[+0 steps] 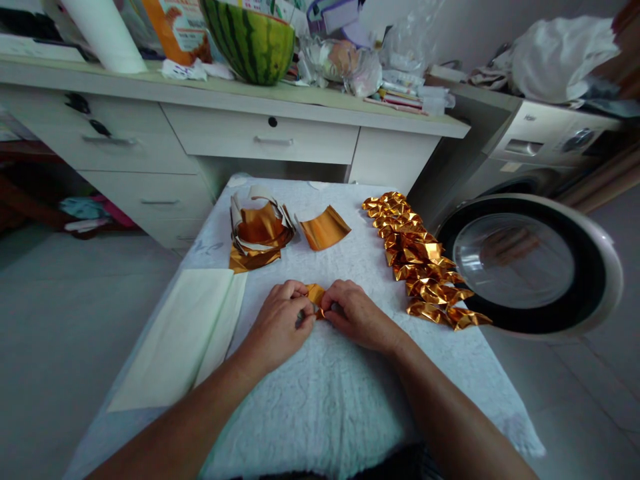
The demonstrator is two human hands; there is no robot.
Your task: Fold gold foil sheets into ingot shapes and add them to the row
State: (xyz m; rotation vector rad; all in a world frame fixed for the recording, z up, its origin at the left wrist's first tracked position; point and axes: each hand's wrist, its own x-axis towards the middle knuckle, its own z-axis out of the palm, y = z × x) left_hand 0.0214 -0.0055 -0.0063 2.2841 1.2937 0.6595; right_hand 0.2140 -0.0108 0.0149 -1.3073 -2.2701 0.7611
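Between my two hands is a small piece of gold foil paper (315, 293), partly folded. My left hand (286, 320) pinches its left side, and my right hand (356, 312) pinches the right side, fingertips nearly touching. Beyond them a single curved gold sheet (326, 228) lies on the cloth. To its left sits a curled stack of gold and white sheets (261, 230). Rows of folded shiny gold pieces (420, 257) run along the table's right side. My fingers hide part of the held paper.
Pale folded paper (173, 337) lies on the left of the cloth-covered table (320, 400). Behind stands a counter (310, 100) with a cut watermelon (253, 43), a white roll (105, 33) and plastic bags. An open washing machine door (525, 263) is close to the table's right edge.
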